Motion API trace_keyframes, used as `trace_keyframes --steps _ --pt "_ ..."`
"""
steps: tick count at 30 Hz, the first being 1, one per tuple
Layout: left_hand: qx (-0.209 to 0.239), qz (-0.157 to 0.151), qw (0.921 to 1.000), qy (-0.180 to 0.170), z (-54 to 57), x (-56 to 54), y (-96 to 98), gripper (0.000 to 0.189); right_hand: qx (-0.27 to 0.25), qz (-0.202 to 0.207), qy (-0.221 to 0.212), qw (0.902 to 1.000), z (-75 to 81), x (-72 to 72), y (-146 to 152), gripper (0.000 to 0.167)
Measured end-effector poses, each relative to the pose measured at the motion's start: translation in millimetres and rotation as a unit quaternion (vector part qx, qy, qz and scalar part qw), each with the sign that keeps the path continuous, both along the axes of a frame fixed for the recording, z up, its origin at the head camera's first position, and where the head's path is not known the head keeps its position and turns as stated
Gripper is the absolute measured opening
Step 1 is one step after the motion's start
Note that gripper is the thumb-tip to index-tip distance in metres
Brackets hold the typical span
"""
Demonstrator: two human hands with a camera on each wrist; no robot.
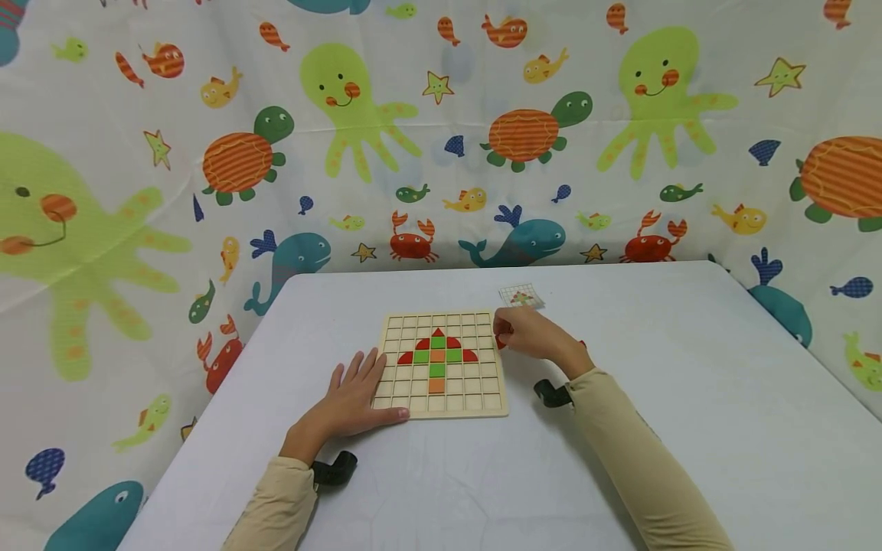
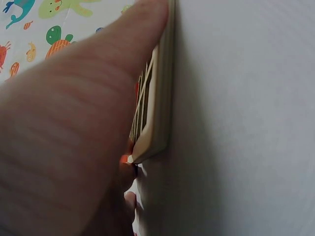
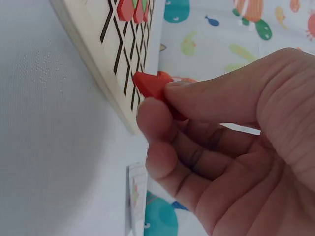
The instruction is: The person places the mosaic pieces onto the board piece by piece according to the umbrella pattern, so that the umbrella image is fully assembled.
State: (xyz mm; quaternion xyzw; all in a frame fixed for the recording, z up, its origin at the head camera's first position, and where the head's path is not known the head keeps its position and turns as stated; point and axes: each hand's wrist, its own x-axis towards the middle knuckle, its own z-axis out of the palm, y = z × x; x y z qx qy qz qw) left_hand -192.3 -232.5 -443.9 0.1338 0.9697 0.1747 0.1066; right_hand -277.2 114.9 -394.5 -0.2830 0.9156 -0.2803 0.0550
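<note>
A square wooden grid board [image 1: 475, 390] lies on the table, with red, green and orange pieces set in its cells in an arrow-like figure. My left hand [image 1: 351, 402] rests at the board's left edge, fingers spread and thumb along the near corner. In the left wrist view, the thumb [image 2: 147, 24] lies against the board's rim [image 2: 160, 108]. Beside the board's right edge, my right hand [image 1: 534, 333] pinches a small red piece [image 3: 152, 86] between thumb and fingertips. The fingers partly cover that piece, so its full shape is hidden.
A small card [image 1: 521, 295] printed with a grid and a coloured figure lies behind the board, near my right hand. Another bit of red [image 1: 583, 343] shows just past the right wrist. A sea-animal cloth [image 1: 441, 153] hangs behind the white table [image 1: 441, 490].
</note>
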Motion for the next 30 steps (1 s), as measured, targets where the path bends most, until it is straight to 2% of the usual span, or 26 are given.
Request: trace_keyframes --steps 9,21,30 --pt "0.000 0.001 1.0000 0.001 -0.7 1.2 0.3 0.121 -0.035 0.028 -0.009 0.9989 0.7 6.4 -13.9 0.011" --pt "0.005 -0.001 1.0000 -0.001 -1.9 -0.6 0.1 0.122 -0.023 0.081 0.016 0.9963 3.6 19.7 -37.5 0.014" --pt "0.004 -0.004 1.0000 0.008 -3.5 -1.6 -1.7 0.122 -0.010 0.122 0.002 0.9925 6.0 29.6 -51.2 0.013"
